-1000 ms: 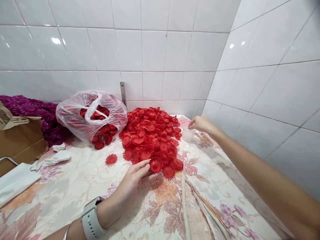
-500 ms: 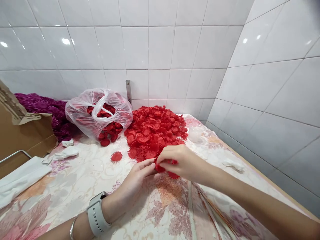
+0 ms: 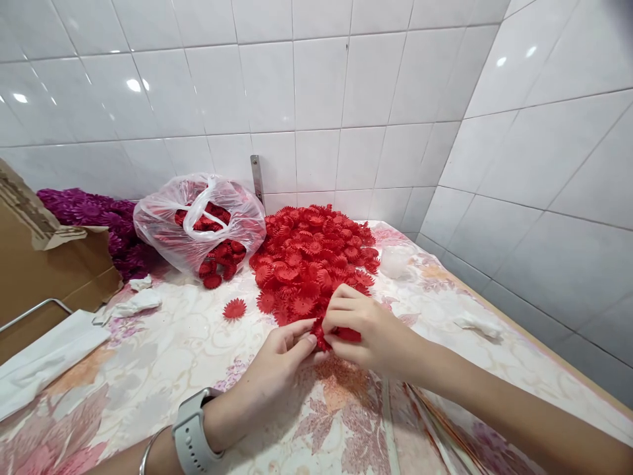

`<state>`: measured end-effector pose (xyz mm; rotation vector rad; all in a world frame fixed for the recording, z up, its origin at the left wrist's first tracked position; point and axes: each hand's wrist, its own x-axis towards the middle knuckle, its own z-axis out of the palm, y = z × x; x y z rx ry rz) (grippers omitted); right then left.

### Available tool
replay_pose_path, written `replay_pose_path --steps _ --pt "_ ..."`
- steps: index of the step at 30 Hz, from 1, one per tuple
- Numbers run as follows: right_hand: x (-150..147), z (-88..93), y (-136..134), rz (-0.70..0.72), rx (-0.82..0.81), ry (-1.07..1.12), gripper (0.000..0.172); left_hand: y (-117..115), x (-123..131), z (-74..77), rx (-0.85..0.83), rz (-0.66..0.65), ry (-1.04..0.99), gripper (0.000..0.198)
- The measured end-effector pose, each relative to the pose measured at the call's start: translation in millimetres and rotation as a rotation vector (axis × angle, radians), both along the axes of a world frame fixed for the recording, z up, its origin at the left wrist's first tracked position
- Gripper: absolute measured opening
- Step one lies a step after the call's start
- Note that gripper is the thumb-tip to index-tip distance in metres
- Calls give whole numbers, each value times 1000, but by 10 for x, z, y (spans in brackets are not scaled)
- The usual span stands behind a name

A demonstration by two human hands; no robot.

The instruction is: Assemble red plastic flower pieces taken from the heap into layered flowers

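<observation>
Head view: in front of the red pile [image 3: 312, 254], my left grip [image 3: 283, 356] pinches a red flower [image 3: 320, 338] from its left, my right grip [image 3: 370, 328] from its right.

no readable text, labels, numbers or signs

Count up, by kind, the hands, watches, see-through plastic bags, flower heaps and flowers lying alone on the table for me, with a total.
Hands: 2, left hand and right hand
Watch: 1
Plastic bag: 1
Flower heaps: 2, red heap and purple heap
Lone red flower: 1
Total: 7
</observation>
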<state>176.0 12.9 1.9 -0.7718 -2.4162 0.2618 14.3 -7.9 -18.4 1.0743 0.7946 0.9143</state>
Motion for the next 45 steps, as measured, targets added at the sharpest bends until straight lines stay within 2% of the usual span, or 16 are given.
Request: replay_pose_path --steps 3,6,8,11,14,17,20,22,25,31,36,41,45 --pt "-10 -22 -12 4 -64 55 12 -10 9 34 15 -27 16 19" --pt "-8 -44 -3 -206 -135 181 3 6 4 64 40 -10 52 18" --pt "3 -53 9 -268 -332 266 10 29 -14 63 66 22 68 20" --pt "13 -60 4 -109 -676 334 18 58 -50 38 136 69 123 20" --pt "-14 -67 -34 25 -766 409 22 61 -71 30 201 144 187 15" --pt "-59 -86 -61 -11 -845 575 20 61 -78 51 250 208 204 15" --pt "-71 -114 -43 -81 -969 719 27 103 -99 63 291 351 191 17" --pt "-57 -133 -16 -119 -991 792 27 152 -121 55 285 449 172 19" --pt "-30 -152 17 -123 -999 881 22 214 -145 34 197 495 151 21" --pt "-24 -115 12 -21 -1079 868 14 221 -136 11 157 473 151 24" --pt "-21 -104 10 -49 -1120 845 16 225 -138 -8 148 472 155 25" --pt "-11 -112 20 39 -1213 960 23 233 -123 2 143 483 146 25" --pt "-19 -84 4 94 -1248 999 18 237 -113 4 130 469 147 25"
